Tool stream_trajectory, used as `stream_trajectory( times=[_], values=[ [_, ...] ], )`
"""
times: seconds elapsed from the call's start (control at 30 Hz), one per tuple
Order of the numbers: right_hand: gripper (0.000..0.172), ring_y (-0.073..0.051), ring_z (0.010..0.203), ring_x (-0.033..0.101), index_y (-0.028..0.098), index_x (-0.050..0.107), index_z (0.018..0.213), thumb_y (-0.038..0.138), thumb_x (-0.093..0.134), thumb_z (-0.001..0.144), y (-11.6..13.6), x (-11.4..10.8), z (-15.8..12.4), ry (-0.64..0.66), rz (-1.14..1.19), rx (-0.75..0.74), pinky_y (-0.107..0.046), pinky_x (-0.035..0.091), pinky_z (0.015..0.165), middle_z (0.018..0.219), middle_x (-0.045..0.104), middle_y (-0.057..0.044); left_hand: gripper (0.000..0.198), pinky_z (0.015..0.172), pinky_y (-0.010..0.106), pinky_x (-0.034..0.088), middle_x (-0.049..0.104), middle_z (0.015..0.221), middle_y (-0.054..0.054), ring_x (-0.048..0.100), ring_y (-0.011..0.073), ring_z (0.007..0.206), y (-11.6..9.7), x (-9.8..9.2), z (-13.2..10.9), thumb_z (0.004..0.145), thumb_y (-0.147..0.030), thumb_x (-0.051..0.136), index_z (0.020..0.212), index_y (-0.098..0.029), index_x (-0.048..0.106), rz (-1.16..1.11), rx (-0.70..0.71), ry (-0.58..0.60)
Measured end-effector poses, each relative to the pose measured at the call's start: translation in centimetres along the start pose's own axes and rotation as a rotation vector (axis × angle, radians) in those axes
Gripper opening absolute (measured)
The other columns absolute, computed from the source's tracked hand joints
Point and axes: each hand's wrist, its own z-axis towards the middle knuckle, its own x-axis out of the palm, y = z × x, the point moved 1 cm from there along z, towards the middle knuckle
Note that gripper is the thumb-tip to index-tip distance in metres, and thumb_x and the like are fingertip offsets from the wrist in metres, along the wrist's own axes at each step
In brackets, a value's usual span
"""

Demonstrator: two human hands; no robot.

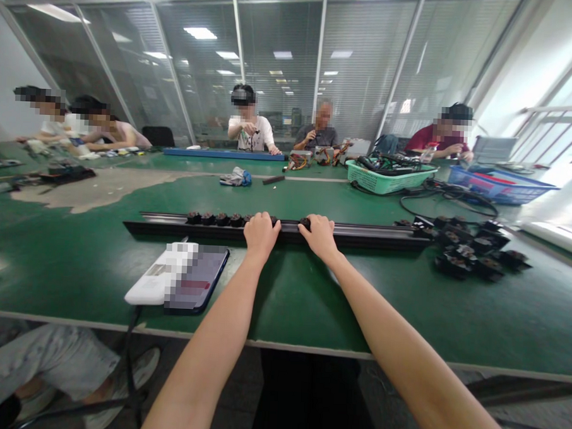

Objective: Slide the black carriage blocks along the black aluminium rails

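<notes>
A long black rail (379,241) with a channel along its top lies across the green table before me. Several small black parts (222,219) sit in a row in its left half. My left hand (261,235) is closed over the rail at the right end of that row, covering some parts. To its right, my right hand (320,235) is closed, with its thumb and fingers around a small black part (305,223) at the channel. Its fingertips are partly hidden. A pile of loose black parts (469,248) lies by the rail's right end.
Left of my forearm lie a white device (157,278) and a phone (198,280). Further back are a green basket (392,180) of cables, a blue basket (500,186) and a blue-grey cloth (235,177). Several people work around the table's far side.
</notes>
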Motion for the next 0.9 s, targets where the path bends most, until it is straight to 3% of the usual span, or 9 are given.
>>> stream_trajectory(
  times=[0.9],
  values=[
    [0.032, -0.031, 0.115, 0.055, 0.014, 0.065, 0.118, 0.035, 0.046, 0.103, -0.32, -0.80, -0.46, -0.028, -0.006, 0.020, -0.043, 0.034, 0.101, 0.122, 0.069, -0.018, 0.035, 0.096, 0.036, 0.050, 0.072, 0.118, 0.016, 0.068, 0.0292, 0.113, 0.06, 0.17, 0.13, 0.102, -0.042, 0.052, 0.117, -0.015, 0.068, -0.023, -0.009, 0.000]
  ],
)
